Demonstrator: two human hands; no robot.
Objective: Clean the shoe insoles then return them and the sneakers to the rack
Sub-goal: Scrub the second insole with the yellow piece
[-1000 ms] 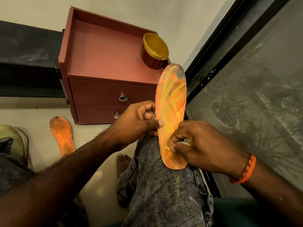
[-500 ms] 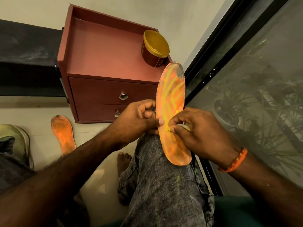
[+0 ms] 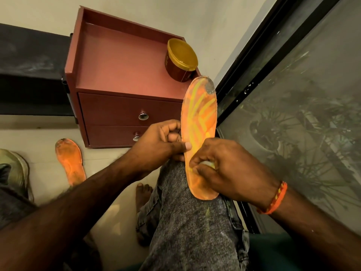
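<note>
From my feed, the orange insole (image 3: 199,122) stood on the person's raised knee (image 3: 187,192), heel end down on the grey denim, toe end up and tilted away toward the red drawer cabinet (image 3: 109,79), so its long axis ran nearly straight away from the body. The left hand (image 3: 156,145) had it by the left edge at about mid-length, thumb laid flat across the face, fingers curled behind. The right hand (image 3: 220,169) sat lower, over the heel half, fingertips bunched round a small pale wad (image 3: 209,164), cloth or sponge I couldn't say, pressed against the insole. Yellow streaks fanned over the upper half, and a grey worn patch (image 3: 210,88) showed at the toe, well above both hands. My read was that any next stroke would have to travel up that long axis, away from the body, and the right hand was the one placed to make it while the left steadied. The second insole (image 3: 70,161) lay flat on the floor to the left, dirty at its toe, near a pale sneaker (image 3: 17,165) at the frame edge. A brown tub with a yellow lid (image 3: 181,59) stood on the cabinet top just behind the insole's toe; its label I could not read, and no other writing or brand showed. I saw no rack I could name for certain.
</note>
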